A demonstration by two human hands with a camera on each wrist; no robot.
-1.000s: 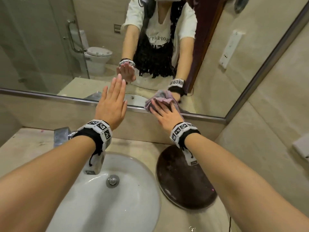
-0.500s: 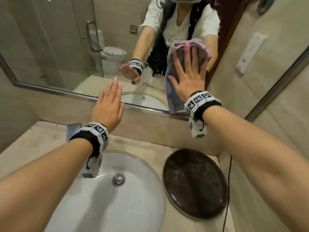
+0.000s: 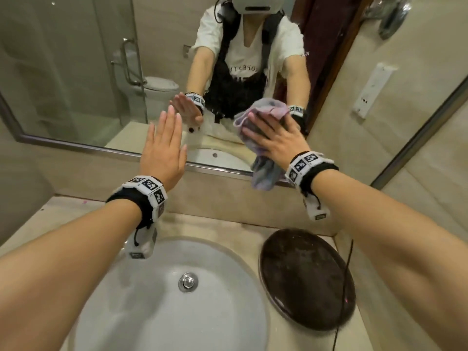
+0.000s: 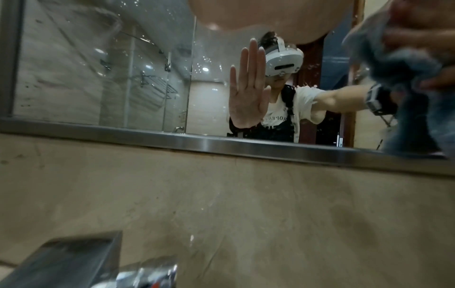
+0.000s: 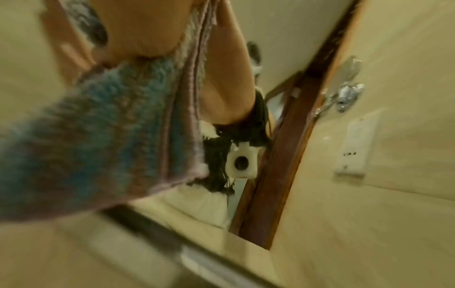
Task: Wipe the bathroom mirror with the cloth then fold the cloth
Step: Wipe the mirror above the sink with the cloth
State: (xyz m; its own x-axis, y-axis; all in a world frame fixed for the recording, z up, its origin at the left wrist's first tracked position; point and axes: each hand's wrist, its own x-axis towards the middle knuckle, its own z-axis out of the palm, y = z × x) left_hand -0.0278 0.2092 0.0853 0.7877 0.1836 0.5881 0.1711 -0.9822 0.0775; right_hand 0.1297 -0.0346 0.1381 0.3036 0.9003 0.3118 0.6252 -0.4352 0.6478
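The bathroom mirror (image 3: 76,72) fills the wall above the counter, and water spots show on its glass (image 4: 152,48). My right hand (image 3: 276,140) presses a bunched pink and blue cloth (image 3: 263,176) flat against the lower part of the glass, fingers spread. The cloth's tail hangs over the mirror's metal bottom frame (image 3: 101,148). In the right wrist view the cloth (image 5: 98,126) is blurred and hangs below my palm. My left hand (image 3: 164,143) is raised flat just in front of the glass, fingers straight, holding nothing. I cannot tell whether it touches the mirror.
A white sink basin (image 3: 126,300) lies below my left arm, with a metal tap (image 4: 61,263) at its back. A dark round tray (image 3: 306,277) sits on the beige counter to the right. The side wall and a thin black cable (image 3: 344,287) are close on the right.
My right hand swept the cloth up the mirror and has come back down near the bottom frame. My left hand has stayed raised and flat.
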